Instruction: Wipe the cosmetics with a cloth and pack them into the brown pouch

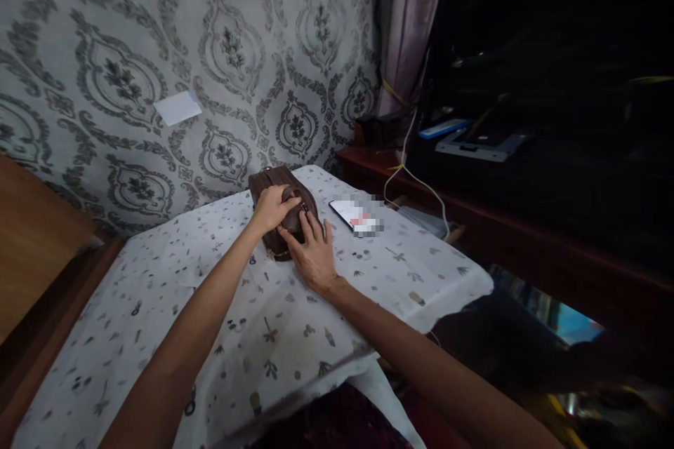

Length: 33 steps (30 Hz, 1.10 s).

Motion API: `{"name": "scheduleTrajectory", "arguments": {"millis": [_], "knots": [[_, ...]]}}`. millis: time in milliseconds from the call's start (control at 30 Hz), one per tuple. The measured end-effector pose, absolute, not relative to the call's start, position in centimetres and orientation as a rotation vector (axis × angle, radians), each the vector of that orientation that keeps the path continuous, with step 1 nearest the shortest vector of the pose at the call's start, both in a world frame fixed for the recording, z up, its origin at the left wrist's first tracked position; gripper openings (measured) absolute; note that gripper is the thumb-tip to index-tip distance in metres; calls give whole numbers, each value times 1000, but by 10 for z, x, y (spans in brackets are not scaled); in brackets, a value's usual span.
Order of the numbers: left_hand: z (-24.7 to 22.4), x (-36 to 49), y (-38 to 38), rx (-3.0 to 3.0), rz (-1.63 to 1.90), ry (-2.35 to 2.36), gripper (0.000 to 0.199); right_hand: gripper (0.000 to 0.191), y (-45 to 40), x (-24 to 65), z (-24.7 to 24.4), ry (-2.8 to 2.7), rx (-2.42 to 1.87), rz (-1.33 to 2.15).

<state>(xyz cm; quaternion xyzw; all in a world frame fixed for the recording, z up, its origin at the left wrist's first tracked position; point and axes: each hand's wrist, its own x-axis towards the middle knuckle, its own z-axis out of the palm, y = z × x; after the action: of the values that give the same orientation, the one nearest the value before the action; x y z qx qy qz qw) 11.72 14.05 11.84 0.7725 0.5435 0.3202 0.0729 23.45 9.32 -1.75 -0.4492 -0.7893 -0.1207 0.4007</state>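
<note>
A small brown leather-look bag (281,182) lies on the cloth-covered table, near the wall. On its upper side a short handle or strap and a small metal fitting show between my hands. My left hand (272,210) grips the bag from the left, its thumb pointing at the strap; its other fingertips are partly hidden. Against the near right part of the bag rests my right hand (314,258), fingers stretched and spread, fingertips touching the surface. A phone (350,216) with a lit screen lies just right of the bag, its far part blurred by pixelation.
A white patterned cloth (390,287) covers the table. Behind it stands a patterned wall (232,49) with a white card (177,107). To the right are a dark red desk (379,161), a white cable (411,172) and a curtain (411,14). A wooden panel (36,245) stands left.
</note>
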Motion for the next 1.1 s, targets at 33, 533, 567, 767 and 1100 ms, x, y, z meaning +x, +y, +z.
{"name": "scheduleTrajectory", "arguments": {"millis": [33, 533, 567, 767, 1100], "knots": [[119, 117, 140, 2314, 964, 1628, 13, 48, 93, 234, -17, -1998, -1135, -304], [116, 117, 142, 2336, 981, 1627, 12, 47, 92, 236, -13, -2056, -1131, -218], [115, 117, 142, 2344, 979, 1627, 12, 47, 92, 236, -13, -2057, -1131, -219], [115, 117, 142, 2381, 942, 1621, 13, 47, 92, 236, -13, -2050, -1126, -230], [114, 115, 142, 2489, 911, 1635, 15, 48, 93, 235, -15, -2070, -1129, -208]]}}
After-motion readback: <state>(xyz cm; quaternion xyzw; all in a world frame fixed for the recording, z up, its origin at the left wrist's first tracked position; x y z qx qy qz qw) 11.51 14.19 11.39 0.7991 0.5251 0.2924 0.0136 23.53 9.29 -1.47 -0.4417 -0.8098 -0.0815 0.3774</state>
